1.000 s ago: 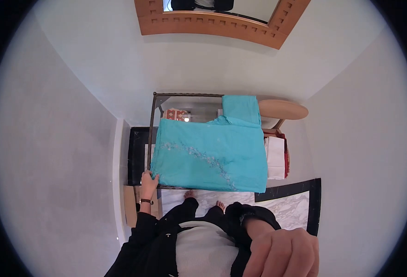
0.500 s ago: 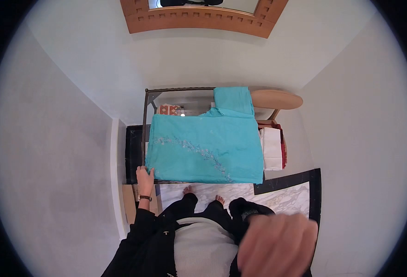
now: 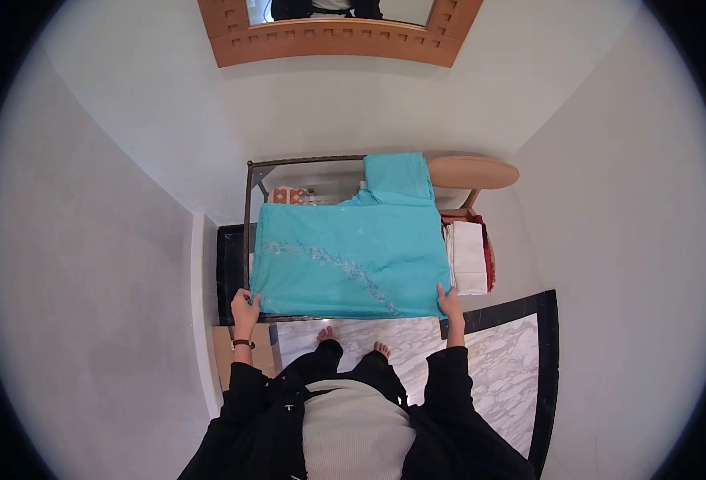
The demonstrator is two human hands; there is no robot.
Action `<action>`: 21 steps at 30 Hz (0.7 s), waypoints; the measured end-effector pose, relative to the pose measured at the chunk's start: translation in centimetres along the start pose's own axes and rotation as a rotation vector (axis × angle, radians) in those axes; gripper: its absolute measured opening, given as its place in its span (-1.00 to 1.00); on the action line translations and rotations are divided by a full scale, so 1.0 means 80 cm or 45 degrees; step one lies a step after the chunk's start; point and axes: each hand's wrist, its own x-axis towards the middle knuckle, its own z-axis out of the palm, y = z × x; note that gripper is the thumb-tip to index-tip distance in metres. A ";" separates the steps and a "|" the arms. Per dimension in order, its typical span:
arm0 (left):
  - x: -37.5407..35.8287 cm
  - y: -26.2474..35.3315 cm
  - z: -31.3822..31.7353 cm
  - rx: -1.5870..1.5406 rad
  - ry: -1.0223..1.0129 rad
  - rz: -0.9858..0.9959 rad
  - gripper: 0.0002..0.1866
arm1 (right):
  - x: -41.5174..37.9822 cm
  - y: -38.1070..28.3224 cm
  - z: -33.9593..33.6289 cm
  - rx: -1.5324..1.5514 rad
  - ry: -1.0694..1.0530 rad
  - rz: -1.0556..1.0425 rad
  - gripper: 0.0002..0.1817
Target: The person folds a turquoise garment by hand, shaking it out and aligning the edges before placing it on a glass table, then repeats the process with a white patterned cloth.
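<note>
A turquoise embroidered tunic [image 3: 345,240] lies spread on a dark-framed glass-topped table [image 3: 249,200], its sleeve part at the far right. A line of small floral embroidery runs slantwise across it. My left hand [image 3: 245,310], with a watch on the wrist, grips the near left corner of the cloth, thumb on the inner side. At the near right corner, my right hand [image 3: 450,304] holds the edge with the thumb on top; its other fingers are mostly hidden beneath.
To the right are a white folded cloth [image 3: 469,258] with red fabric beside it and a tan padded board [image 3: 474,172]. An orange-and-white patterned item [image 3: 287,195] shows under the glass. A wood-framed mirror [image 3: 329,40] hangs ahead, and a cardboard box [image 3: 253,350] stands near-left.
My right hand has come forward from close to the camera to the tunic's near right corner and taken hold there. My left hand stays at the left corner.
</note>
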 end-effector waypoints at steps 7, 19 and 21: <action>0.001 -0.013 -0.003 -0.109 0.016 0.048 -0.76 | -0.029 0.008 -0.036 1.165 -0.433 0.680 0.03; 0.001 0.004 -0.017 -0.053 0.001 0.050 -0.77 | -0.012 0.095 -0.029 1.477 -0.130 0.612 -0.58; -0.005 0.009 -0.014 0.065 0.019 0.119 -0.77 | -0.022 0.074 -0.064 1.278 0.039 0.367 -0.63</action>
